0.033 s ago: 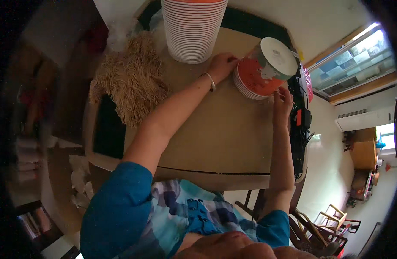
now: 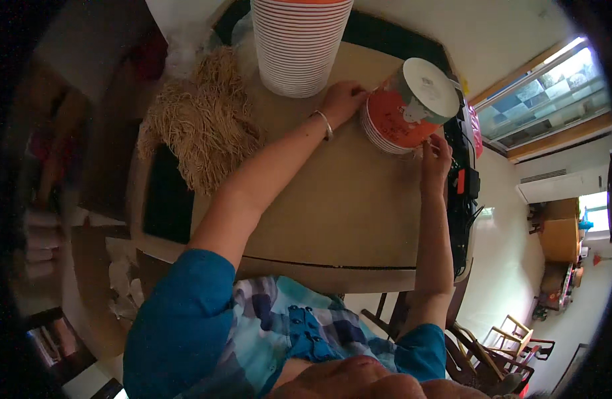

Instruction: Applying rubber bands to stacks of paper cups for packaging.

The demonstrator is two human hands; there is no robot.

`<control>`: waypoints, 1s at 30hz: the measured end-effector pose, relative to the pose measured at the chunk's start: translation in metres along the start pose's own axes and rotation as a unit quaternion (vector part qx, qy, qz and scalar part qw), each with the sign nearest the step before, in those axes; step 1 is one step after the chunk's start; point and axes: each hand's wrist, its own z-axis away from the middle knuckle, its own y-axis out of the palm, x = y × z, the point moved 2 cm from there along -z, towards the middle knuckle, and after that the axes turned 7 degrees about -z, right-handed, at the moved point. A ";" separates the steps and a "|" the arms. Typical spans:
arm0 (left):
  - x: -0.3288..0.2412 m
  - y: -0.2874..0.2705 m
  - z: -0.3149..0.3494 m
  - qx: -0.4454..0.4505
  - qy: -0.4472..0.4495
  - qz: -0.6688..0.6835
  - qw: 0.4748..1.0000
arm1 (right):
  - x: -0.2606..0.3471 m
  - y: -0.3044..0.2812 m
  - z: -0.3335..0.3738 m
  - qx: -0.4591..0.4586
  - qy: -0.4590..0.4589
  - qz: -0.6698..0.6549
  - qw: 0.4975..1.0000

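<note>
Short stack of nested paper bowls [image 2: 404, 113], orange outside, white rims, is seen tilted on the far right part of the table [image 2: 332, 213], white base of the end bowl turned up and right. Stack is gripped from two sides: left hand [image 2: 344, 100] is laid against its left edge with fingers curled onto the rims, right hand [image 2: 436, 156] is pressed to its lower right edge with fingertips up. Both hands are closed on the stack, not released. A metal bangle [image 2: 324, 124] is worn on the left wrist.

A much taller stack of the same bowls [image 2: 299, 43] is stood upside down at the far edge of the table, just left of the left hand, not touched. A heap of straw-coloured fibre [image 2: 199, 126] is spread on the far left of the table, well apart from both hands. A black box with cables [image 2: 462, 179] is set along the right table edge, just beside the right hand. Blue sleeves and a checked shirt are seen at the lower edge. Wooden chairs [image 2: 519, 346] are seen lower right on the floor.
</note>
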 end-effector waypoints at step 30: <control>0.055 0.007 -0.042 0.223 0.189 -0.023 0.956 | 0.168 -0.026 -0.050 0.127 -0.201 0.196 0.951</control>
